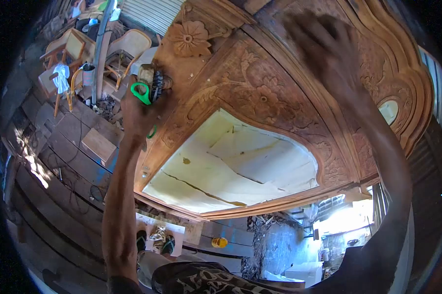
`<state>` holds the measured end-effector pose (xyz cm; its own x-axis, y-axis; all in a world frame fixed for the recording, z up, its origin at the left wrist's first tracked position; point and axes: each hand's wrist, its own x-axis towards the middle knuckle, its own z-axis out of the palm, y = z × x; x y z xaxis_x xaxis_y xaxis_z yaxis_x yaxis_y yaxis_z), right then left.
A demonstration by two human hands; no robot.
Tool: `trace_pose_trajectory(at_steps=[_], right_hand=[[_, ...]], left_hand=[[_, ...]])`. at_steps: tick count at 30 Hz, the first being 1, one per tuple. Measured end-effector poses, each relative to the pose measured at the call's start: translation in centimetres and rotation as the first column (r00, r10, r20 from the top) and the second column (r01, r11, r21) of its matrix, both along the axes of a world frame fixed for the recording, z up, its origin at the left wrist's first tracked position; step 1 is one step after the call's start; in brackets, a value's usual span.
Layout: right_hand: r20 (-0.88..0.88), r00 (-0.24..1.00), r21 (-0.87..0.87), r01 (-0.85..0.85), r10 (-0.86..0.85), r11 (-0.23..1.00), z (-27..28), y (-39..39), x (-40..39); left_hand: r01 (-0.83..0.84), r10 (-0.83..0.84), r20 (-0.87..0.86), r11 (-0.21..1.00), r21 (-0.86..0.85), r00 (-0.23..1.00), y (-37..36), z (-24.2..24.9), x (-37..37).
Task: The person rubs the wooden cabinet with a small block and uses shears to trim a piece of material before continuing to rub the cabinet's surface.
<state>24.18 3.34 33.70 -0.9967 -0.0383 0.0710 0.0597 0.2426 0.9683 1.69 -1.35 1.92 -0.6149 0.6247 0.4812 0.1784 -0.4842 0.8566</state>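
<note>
Much of the right hand was blurred, between one and two o'clock, over the carved wooden panel; whether it gripped anything, I could not tell. At ten o'clock the left hand was clamped around a bristled brush, which jutted toward one o'clock from the grip, its lower part covered. A green loop overlapped the brush; what it belonged to was hard to make out. From the left hand, the panel spread toward three o'clock, its far end cut off at twelve.
</note>
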Motion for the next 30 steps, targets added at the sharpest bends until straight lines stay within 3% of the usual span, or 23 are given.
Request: trace_pose_trajectory(at_steps=[3, 5, 6, 11, 15, 17, 19, 21, 23, 24, 25, 27, 28, 30], right_hand=[[0.010, 1.000, 0.004, -0.025, 0.025, 1.000, 0.7, 0.6, -1.1], [0.001, 1.000, -0.016, 0.022, -0.022, 1.000, 0.4, 0.2, -0.6], [-0.002, 1.000, -0.051, 0.022, -0.022, 0.998, 0.3, 0.2, -1.1], [-0.002, 0.999, -0.073, -0.044, 0.044, 0.996, -0.1, -0.1, -0.3], [0.050, 0.998, -0.030, 0.029, -0.027, 0.999, 0.4, -1.4, -2.8], [-0.008, 1.000, 0.029, 0.022, -0.022, 0.999, 1.5, -1.1, -2.6], [-0.328, 0.944, 0.130, 0.059, -0.013, 0.990, 2.4, -1.4, -3.3], [-0.243, 0.969, 0.077, 0.054, -0.034, 0.996, -0.4, -1.0, -3.0], [-0.079, 0.996, -0.023, 0.050, -0.051, 0.999, -3.3, -0.2, -2.6], [-0.061, 0.990, -0.005, 0.125, -0.125, 0.992, -2.6, 0.0, -1.5], [-0.072, 0.990, 0.001, 0.124, -0.123, 0.992, -1.2, 0.0, -1.3], [-0.344, 0.939, 0.103, 0.012, 0.024, 0.995, 2.8, 1.0, -2.5], [-0.324, 0.944, 0.167, -0.007, 0.062, 0.986, 3.5, 1.4, -2.9], [-0.326, 0.945, 0.115, 0.027, 0.013, 0.993, 2.3, 0.9, -1.2]], left_hand=[[-0.134, 0.130, -0.105, 0.990, -0.036, 0.986, -0.1, 0.8, -0.5], [-0.066, 0.067, -0.074, 0.998, 0.025, 0.995, -0.2, 0.7, 0.0], [0.027, -0.029, -0.012, 0.990, -0.135, 1.000, -0.4, 0.7, -0.2], [-0.128, 0.133, -0.123, 0.991, 0.045, 0.984, 0.1, 0.8, -0.8], [-0.051, 0.042, -0.200, 0.998, -0.040, 0.979, 0.4, -0.5, -0.8], [-0.067, 0.071, -0.124, 0.997, 0.039, 0.990, 0.4, -0.2, -0.5], [-0.032, 0.028, -0.078, 0.998, -0.054, 0.997, 0.1, 0.5, -0.3], [0.003, -0.006, -0.036, 0.997, -0.073, 0.999, -0.4, 0.9, 0.0], [-0.037, 0.039, -0.080, 0.999, 0.021, 0.996, 0.0, 0.2, -0.3], [-0.085, 0.096, -0.169, 0.994, 0.069, 0.981, 0.5, -0.5, -0.5], [-0.086, 0.098, -0.178, 0.993, 0.077, 0.979, 0.1, -0.3, -0.7], [-0.014, 0.011, -0.115, 0.999, -0.029, 0.993, -0.2, 0.3, -0.4], [-0.052, 0.058, -0.072, 0.995, 0.083, 0.996, -0.1, 0.7, 0.1], [-0.034, 0.040, -0.062, 0.995, 0.095, 0.997, 0.0, 0.4, 0.4]])
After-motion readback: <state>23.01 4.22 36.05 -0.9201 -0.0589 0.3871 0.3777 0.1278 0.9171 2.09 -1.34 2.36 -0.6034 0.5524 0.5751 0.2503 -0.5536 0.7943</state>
